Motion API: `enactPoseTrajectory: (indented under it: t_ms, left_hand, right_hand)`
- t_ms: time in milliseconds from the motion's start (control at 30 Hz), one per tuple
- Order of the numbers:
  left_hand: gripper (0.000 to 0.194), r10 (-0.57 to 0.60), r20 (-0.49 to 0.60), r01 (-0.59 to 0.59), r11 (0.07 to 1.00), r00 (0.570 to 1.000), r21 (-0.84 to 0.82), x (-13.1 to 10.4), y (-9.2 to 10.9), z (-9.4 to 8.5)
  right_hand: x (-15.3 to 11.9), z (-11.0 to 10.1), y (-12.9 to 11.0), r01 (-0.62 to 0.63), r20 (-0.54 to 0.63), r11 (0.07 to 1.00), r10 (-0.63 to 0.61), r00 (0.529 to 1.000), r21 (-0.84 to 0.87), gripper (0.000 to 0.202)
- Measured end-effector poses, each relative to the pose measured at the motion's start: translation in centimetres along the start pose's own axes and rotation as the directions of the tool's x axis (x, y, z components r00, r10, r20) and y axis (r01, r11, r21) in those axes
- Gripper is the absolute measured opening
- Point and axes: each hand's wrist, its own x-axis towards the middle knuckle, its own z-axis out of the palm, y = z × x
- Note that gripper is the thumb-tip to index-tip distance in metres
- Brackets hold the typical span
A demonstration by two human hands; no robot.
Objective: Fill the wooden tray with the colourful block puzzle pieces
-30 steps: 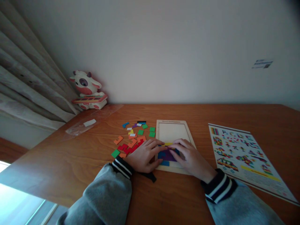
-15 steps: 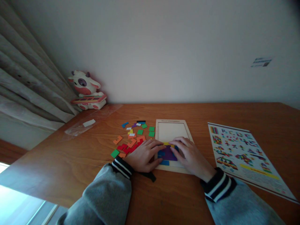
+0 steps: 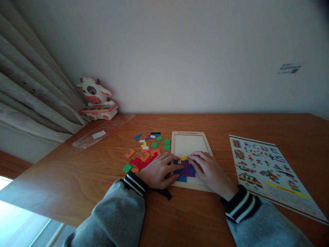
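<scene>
The wooden puzzle tray (image 3: 208,145) lies flat on the table (image 3: 195,219), and both hands are over its near part. Here the purple pieces (image 3: 189,172), a blue piece (image 3: 182,179) and a yellow piece (image 3: 183,160) lie inside the frame, closely beside each other. The filling is therefore only partial: the far part of the tray shows its pale bottom, and a pale area is also visible near the right hand (image 3: 210,173).

The left hand (image 3: 160,171) is loosely open, thumb apart from the fingers, with its fingertips on or just above the left side of the pieces. The right hand has its thumb and fingers bent and slightly apart, at the right end of the yellow piece; whether something is pinched between them, one cannot tell.

Many pieces are not yet inside: orange pieces (image 3: 130,153), red pieces (image 3: 138,165) and green pieces (image 3: 127,168), among others, are scattered left of the tray. To its right, well apart, lies the printed pattern sheet (image 3: 269,171).
</scene>
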Motion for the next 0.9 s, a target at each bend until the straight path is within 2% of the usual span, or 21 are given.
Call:
enactPoseTrajectory:
  t_ms: [200, 367, 467, 500, 567, 667, 733, 800, 900]
  left_hand:
    - [0.037, -0.007, 0.005, 0.007, 1.0, 1.0, 0.005, -0.1, -0.1, 0.0]
    - [0.036, -0.007, -0.007, 0.008, 0.999, 1.0, 0.032, 0.0, 0.2, -0.1]
    - [0.03, -0.128, -0.134, 0.142, 0.984, 0.983, 0.108, 0.0, -0.3, -0.2]
    - [0.028, -0.193, -0.207, 0.224, 0.964, 0.959, 0.14, -0.1, -0.8, -0.2]
    - [0.028, -0.312, -0.352, 0.394, 0.899, 0.883, 0.192, -0.7, -2.4, -0.6]
    - [0.034, -0.43, -0.447, 0.571, 0.781, 0.784, 0.252, -2.3, -6.0, -1.3]
    - [0.037, -0.492, -0.439, 0.633, 0.726, 0.752, 0.271, -3.7, -8.5, -1.8]
    - [0.039, -0.566, -0.436, 0.703, 0.656, 0.699, 0.274, -5.0, -10.7, -2.1]
    - [0.04, -0.651, -0.392, 0.759, 0.586, 0.65, 0.285, -6.4, -12.7, -2.5]
  right_hand:
    - [-0.1, 0.2, 0.1, 0.011, 0.041, 1.0, -0.01, 0.999, -0.029, 0.023]
    - [0.0, 0.1, 0.0, 0.016, 0.011, 1.0, -0.016, 1.0, -0.017, 0.022]
    - [-0.1, 0.0, -0.1, 0.005, -0.008, 1.0, -0.005, 1.0, 0.003, 0.023]
    - [-0.1, 0.0, -0.1, 0.0, -0.01, 1.0, 0.0, 1.0, 0.009, 0.023]
    - [-0.1, -0.1, -0.1, -0.003, -0.009, 1.0, 0.003, 1.0, 0.02, 0.024]
    - [0.0, -0.2, -0.1, -0.003, -0.009, 1.0, 0.003, 1.0, 0.027, 0.023]
    - [0.0, -0.2, -0.1, -0.006, -0.014, 1.0, 0.006, 1.0, 0.027, 0.023]
    - [0.0, -0.2, -0.2, -0.008, -0.019, 1.0, 0.008, 1.0, 0.026, 0.023]
    - [0.0, -0.2, -0.3, -0.007, -0.026, 1.0, 0.007, 1.0, 0.03, 0.023]
